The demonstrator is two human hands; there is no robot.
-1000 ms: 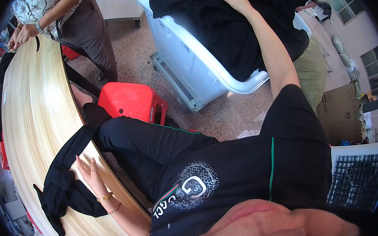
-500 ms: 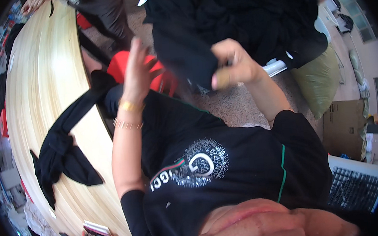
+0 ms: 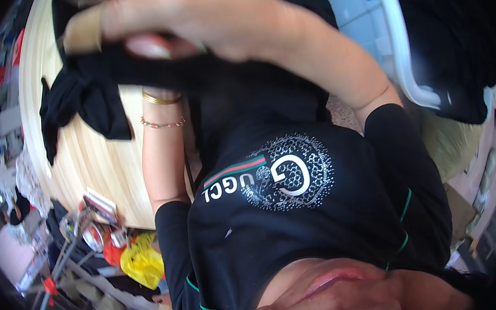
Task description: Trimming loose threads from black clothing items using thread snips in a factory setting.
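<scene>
My right hand (image 3: 190,14) reaches across to the left, blurred by motion, with a tan wrap round one digit. Its fingers are bent over a stretch of black cloth (image 3: 177,70). Beneath that cloth comes my left wrist (image 3: 161,106), wearing bracelets; the cloth and right hand hide the left hand's fingers. A crumpled black cloth piece (image 3: 90,106) lies on the pale wooden table (image 3: 110,183) just beside them. Whether it joins the cloth at my hands, I cannot tell.
To the right stands a pale blue container with a white rim (image 3: 407,72), next to a heap of black cloth (image 3: 446,40). Behind it bulges a greenish sack (image 3: 450,139). Past the table's near end are a yellow plastic bag (image 3: 143,262) and metal tubing (image 3: 54,281).
My right hand has swung from the cloth heap on the right to above the table at left, bringing black cloth. My left hand, earlier open and raised, is now covered. The view has turned.
</scene>
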